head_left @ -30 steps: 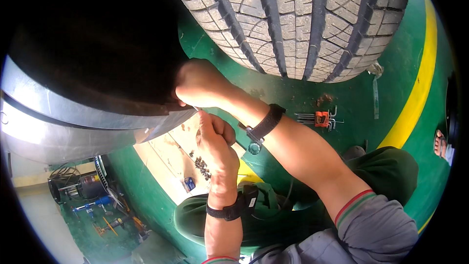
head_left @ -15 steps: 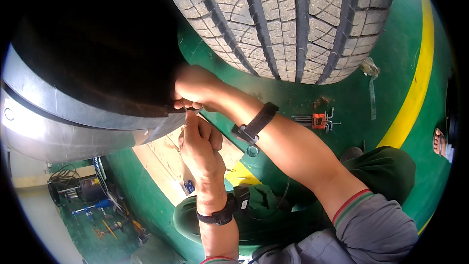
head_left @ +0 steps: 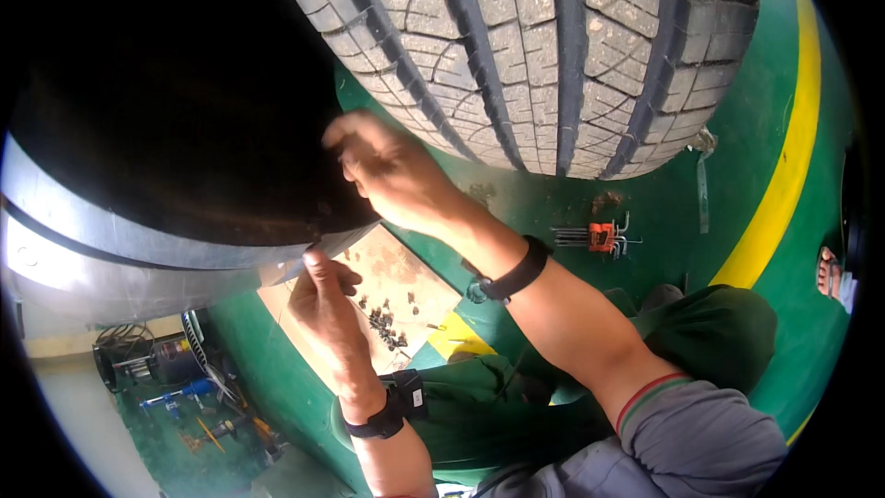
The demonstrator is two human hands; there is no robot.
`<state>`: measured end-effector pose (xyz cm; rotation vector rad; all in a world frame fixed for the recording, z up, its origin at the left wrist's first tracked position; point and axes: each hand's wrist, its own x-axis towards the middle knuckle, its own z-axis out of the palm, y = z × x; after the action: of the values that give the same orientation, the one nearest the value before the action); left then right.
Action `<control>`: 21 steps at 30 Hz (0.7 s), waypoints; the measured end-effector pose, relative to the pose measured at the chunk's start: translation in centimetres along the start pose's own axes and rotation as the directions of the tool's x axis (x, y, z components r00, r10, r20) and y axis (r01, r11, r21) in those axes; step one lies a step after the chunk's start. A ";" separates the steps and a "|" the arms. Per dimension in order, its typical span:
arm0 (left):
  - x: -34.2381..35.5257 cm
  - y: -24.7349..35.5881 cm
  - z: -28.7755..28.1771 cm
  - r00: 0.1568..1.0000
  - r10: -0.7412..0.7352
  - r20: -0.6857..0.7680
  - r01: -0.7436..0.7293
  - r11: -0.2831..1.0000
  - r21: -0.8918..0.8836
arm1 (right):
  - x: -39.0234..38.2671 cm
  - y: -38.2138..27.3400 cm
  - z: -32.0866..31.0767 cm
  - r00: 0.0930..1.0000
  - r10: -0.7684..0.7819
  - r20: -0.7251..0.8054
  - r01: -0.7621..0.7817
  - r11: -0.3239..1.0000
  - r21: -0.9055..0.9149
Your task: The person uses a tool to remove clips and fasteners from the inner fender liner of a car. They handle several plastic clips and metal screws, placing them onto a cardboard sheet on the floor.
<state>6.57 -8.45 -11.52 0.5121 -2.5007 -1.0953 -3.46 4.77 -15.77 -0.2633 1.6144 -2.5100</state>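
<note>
A silver-grey car bumper curves along the left, its edge bordering a dark wheel well. Against that lower edge rests the thumb of my left hand; its fingers sit apart from the thumb, and no held thing shows. Farther up, my right hand is raised at the mouth of the well, beside the tyre. Its fingers are bent and smeared by motion, so whether they hold anything is hidden. Below the hands lies a cardboard sheet with several small dark fasteners scattered on it.
An orange-holder hex key set lies on the green floor right of my forearm. Power tools and cables are at the lower left. A yellow floor line runs down the right, near another person's foot.
My right hand has left the bumper edge and moved up toward the wheel well. My left hand has shifted left and opened, uncovering the fasteners on the cardboard.
</note>
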 end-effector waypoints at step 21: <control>1.3 -0.7 0.0 0.985 0.010 -0.172 -0.048 0.975 -0.219 | -1.3 3.8 6.1 0.851 -0.522 -0.065 0.510 0.849 -0.139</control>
<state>5.57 -9.49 -11.80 0.4802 -2.1989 -1.2460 -0.75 -1.92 -16.86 -0.6830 1.9503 -2.8463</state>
